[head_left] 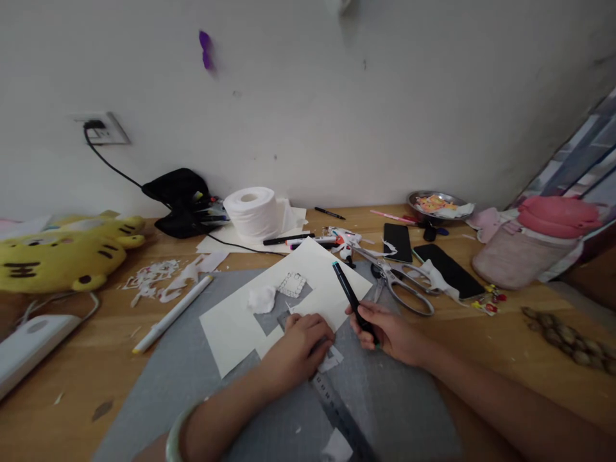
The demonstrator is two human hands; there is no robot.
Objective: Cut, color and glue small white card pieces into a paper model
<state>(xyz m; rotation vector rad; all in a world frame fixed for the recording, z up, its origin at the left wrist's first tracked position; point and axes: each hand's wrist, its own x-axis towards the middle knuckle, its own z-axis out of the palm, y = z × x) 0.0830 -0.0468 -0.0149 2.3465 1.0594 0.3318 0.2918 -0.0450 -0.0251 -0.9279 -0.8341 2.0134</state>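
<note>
My right hand [380, 330] grips a black marker pen [349, 289] with green-tinted ends, tilted up over the paper. My left hand [305, 343] is closed with curled fingers over a metal ruler [332, 401], whose numbered end sticks out towards me. Under the fingers and beyond them lies a cream sheet of paper [231, 333] with a piece cut away. On the sheet rest a crumpled white wad [262, 299] and a small white cut-out [292, 284] with dark marks along its border. Paper scraps [331, 359] lie beside my left hand.
A grey mat [168, 398] covers the front of the wooden table. Scissors [407, 292], two phones [450, 273] and a metal bowl [440, 205] are to the right. A tissue roll [251, 212] stands behind the paper. At left are a white marker [173, 314] and a yellow plush toy [67, 253].
</note>
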